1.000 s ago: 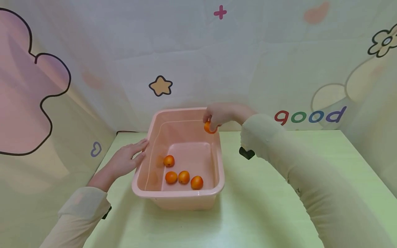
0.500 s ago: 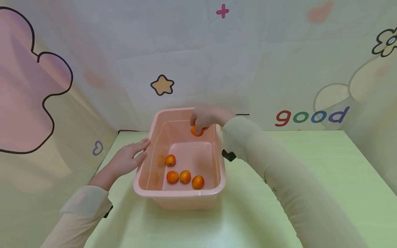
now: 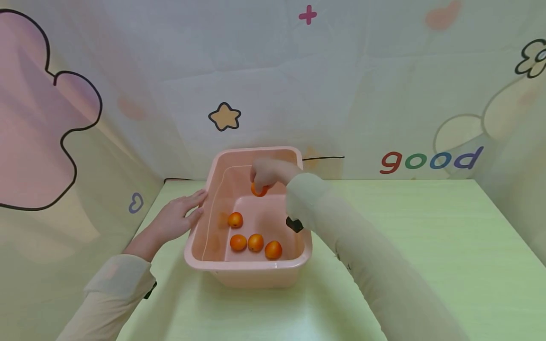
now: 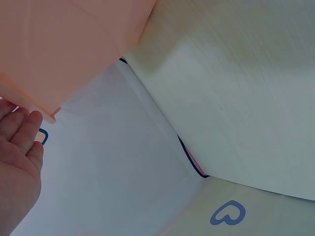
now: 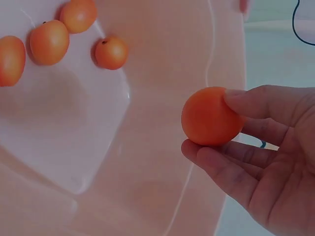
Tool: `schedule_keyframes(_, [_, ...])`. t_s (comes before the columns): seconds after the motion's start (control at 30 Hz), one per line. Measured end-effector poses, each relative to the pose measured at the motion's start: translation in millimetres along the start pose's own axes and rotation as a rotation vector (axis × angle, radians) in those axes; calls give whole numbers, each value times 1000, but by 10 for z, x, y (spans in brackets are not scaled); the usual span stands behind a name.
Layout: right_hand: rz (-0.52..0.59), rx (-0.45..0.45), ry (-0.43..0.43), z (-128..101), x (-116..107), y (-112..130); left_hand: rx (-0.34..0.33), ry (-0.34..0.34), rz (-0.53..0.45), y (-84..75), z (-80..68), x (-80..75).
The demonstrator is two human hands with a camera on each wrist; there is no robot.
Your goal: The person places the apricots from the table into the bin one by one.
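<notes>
A pink plastic basin (image 3: 247, 266) stands on the table. Inside, on its floor, lie several small, smooth orange fruits (image 3: 255, 242), gathered toward the near and left side. My right hand (image 3: 266, 173) is over the far part of the basin, pinching another round orange fruit (image 5: 211, 117) between thumb and fingertips. In the right wrist view this fruit is above the basin floor, in front of the sloping wall. My left hand (image 3: 175, 219) rests on the basin's left rim, fingers extended; the left wrist view shows its fingertips (image 4: 34, 118) at the rim's edge.
The pale green table (image 3: 409, 246) extends to the right of the basin. Behind it hangs a printed cloth backdrop (image 3: 277, 85) with a star and the word "good". Cloth also borders the table at left and right.
My right hand has carried the orange fruit leftward and a little lower, from the basin's far right corner to over its far middle. The left hand stays at the rim.
</notes>
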State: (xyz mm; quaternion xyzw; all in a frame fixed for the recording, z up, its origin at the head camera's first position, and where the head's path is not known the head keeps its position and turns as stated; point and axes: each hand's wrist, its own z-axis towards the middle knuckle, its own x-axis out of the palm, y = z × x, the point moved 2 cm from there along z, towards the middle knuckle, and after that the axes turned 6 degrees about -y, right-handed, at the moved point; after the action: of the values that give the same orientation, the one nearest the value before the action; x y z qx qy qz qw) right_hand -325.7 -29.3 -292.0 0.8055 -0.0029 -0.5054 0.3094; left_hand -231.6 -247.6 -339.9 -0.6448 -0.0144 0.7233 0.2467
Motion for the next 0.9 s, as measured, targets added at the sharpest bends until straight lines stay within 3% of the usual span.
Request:
schedule_keyframes(0.3, [97, 105, -31, 73, 194, -23, 5, -7, 1, 24, 3, 17])
schedule_keyframes(0.6, [7, 74, -14, 149, 384, -43, -9, -5, 0, 44, 1, 18])
schedule_keyframes(0.9, [-11, 149, 6, 144, 540, -53, 3, -9, 1, 38, 5, 18])
